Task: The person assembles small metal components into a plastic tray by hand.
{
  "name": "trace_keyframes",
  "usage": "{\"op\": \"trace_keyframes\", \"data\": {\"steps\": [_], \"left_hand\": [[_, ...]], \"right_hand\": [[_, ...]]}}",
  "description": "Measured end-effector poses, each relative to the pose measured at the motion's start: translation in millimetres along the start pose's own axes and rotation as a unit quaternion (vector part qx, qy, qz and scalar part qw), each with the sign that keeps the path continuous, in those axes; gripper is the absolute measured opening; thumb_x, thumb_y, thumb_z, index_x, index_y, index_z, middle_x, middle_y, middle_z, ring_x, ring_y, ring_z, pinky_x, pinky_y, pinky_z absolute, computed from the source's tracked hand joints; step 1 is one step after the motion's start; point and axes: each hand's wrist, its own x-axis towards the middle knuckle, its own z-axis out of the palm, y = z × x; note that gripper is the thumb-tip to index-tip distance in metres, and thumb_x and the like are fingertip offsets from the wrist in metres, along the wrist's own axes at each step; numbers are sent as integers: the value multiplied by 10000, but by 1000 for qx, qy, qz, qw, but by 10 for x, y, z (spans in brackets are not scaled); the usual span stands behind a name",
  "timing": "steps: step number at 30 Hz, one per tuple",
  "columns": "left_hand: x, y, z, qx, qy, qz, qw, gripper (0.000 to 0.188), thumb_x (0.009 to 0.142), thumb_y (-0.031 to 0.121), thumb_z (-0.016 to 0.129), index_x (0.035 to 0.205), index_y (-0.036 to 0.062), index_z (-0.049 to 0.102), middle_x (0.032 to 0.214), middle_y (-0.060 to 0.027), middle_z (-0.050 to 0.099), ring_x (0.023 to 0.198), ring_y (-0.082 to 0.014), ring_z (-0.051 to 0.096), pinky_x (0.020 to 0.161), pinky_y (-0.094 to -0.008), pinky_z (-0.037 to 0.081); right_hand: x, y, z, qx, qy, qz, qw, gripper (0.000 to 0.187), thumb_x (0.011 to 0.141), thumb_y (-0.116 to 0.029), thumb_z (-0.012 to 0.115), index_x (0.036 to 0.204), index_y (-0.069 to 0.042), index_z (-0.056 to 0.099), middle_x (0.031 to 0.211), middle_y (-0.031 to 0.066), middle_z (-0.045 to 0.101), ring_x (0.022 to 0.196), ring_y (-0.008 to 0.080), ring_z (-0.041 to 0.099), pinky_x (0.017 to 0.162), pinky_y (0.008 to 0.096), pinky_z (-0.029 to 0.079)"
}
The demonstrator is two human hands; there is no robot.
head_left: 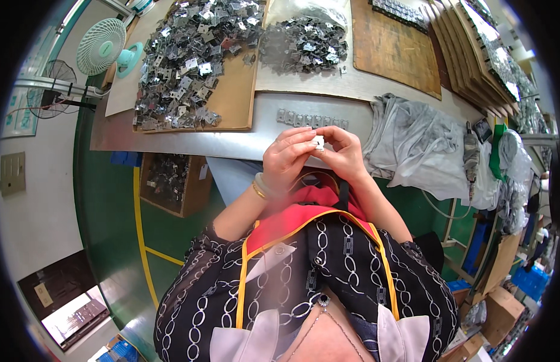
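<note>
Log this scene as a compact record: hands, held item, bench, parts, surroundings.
Left hand: fingertips on a small, pale, shiny piece
Right hand: thumb and fingers on the same piece
Held item: partly hidden by fingers; full shape unclear
Bench: silver sheet-metal worktop
Near parts: row of small silver metal parts, just beyond the hands
Bulk parts: large heap of loose silver-grey metal pieces in a shallow brown rectangular tray, left
Right side: crumpled grey cloth
Far left: round pale-green plastic fan
</note>
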Motion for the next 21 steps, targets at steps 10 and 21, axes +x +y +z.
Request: {"op": "trace_keyframes", "data": {"steps": [10, 21], "left_hand": [[14, 45, -62, -35, 3, 34, 999, 280, 780, -131, 692, 1017, 18, 706, 1183, -149, 709, 1118, -349, 681, 948, -409, 566], [7, 113, -107, -44, -21, 40, 998, 273, 772, -107, 701, 1024, -2, 689, 1183, -166, 685, 1106, -373, 680, 943, -429, 571]], "right_hand": [[18, -442, 32, -159, 6, -151, 976, 344, 707, -16, 831, 1017, 27, 691, 890, 87, 695, 817, 150, 658, 745, 279, 521], [-71, -426, 54, -164, 20, -163, 973, 283, 720, -3, 812, 966, 31, 675, 896, 123, 696, 817, 217, 680, 734, 314, 531]]}}
